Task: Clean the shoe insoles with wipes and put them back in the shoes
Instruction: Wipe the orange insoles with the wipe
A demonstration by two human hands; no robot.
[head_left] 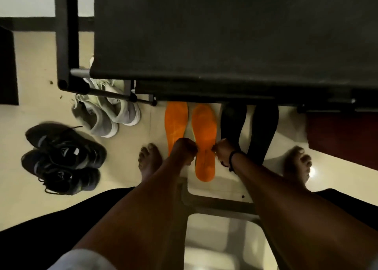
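single head-worn wide-angle cam, pointing almost straight down past the arms, floor [126, 187] fairly close, dark table [225, 34] filling the far side, bare feet at near left and right, edges bent

Barefoot here, both my feet [150, 161] are bare. I've got black shorts [41, 218] on, a light sleeve [81, 259] on my left arm, and a dark beaded bracelet [232, 160] round my right wrist.
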